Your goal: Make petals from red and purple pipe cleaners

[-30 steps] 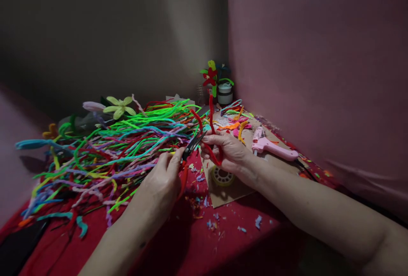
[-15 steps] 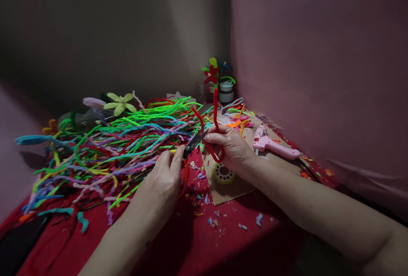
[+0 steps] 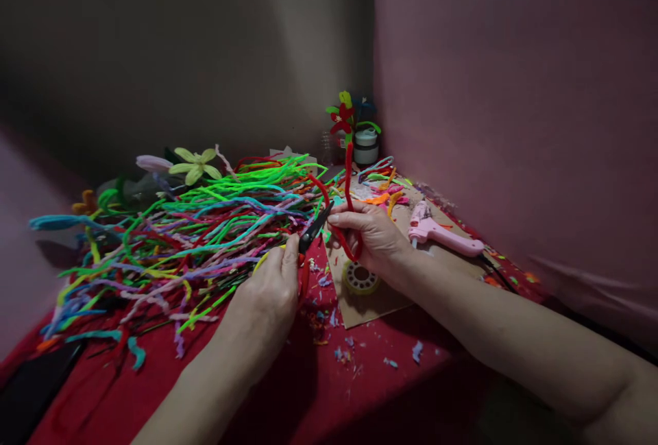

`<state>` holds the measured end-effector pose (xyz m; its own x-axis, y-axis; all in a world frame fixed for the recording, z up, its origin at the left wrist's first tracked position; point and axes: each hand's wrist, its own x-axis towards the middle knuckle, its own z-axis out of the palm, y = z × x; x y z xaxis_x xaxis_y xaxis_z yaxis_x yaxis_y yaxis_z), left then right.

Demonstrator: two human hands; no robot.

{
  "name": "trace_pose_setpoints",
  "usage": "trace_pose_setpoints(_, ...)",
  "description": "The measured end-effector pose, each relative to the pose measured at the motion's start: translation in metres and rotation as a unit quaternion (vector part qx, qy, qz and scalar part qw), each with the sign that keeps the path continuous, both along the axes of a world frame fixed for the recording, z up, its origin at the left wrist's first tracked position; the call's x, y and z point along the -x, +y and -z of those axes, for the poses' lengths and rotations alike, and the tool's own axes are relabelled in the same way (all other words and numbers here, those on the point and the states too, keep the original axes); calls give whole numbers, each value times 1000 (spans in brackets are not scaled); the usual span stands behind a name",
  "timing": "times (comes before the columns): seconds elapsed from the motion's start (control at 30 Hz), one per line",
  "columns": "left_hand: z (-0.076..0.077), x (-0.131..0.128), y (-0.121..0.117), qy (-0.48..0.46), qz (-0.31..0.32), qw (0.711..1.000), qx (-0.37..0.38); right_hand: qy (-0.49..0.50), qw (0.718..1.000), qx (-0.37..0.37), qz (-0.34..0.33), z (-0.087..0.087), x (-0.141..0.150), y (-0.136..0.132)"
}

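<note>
My left hand (image 3: 275, 280) is wrapped round the handles of a pair of scissors (image 3: 311, 235), whose dark blades point up and right. The blade tips meet a bent red pipe cleaner (image 3: 348, 181) beside my right fingertips; whether they cut into it I cannot tell. My right hand (image 3: 373, 232) pinches this pipe cleaner, one length standing upright above the fingers and a loop hanging below. Another red length (image 3: 319, 188) rises behind the scissors. Under my right hand, a roll of tape (image 3: 361, 279) lies on a cardboard sheet (image 3: 354, 311).
A heap of coloured pipe cleaners (image 3: 205, 225) spreads across the left. A pink glue gun (image 3: 445, 236) lies on the cardboard at right, its cord trailing. Pipe-cleaner flowers (image 3: 341, 118) and a small lidded jar (image 3: 366, 148) stand in the back corner. Fuzz scraps (image 3: 417, 350) dot the red cloth.
The scissor blades have closed together and tilted a little more upright by the red pipe cleaner. My right hand has barely moved.
</note>
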<state>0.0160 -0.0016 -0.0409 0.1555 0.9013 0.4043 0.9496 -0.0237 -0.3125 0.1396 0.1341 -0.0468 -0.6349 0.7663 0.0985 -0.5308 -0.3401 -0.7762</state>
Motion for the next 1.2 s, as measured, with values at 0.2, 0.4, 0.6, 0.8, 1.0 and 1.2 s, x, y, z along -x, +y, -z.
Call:
trace_pose_setpoints(0.2,6,12,11,-98,5,994,-37,-16,999,29,9,3,0,5)
trace_pose_setpoints(0.4,7,16,12,-125,-3,992,-3,-21,998,58,5,1,0,4)
trace_pose_setpoints(0.6,6,11,11,-121,-12,992,29,-30,997,70,-8,0,0,3)
trace_pose_setpoints(0.8,5,11,11,-126,-37,990,54,-24,998,64,-14,0,0,2)
trace_pose_setpoints(1.0,3,10,9,-121,-28,990,68,-33,999,13,-2,1,-1,2)
trace_pose_setpoints(1.2,2,9,8,-91,-38,993,62,-29,1000,4,8,0,-1,2)
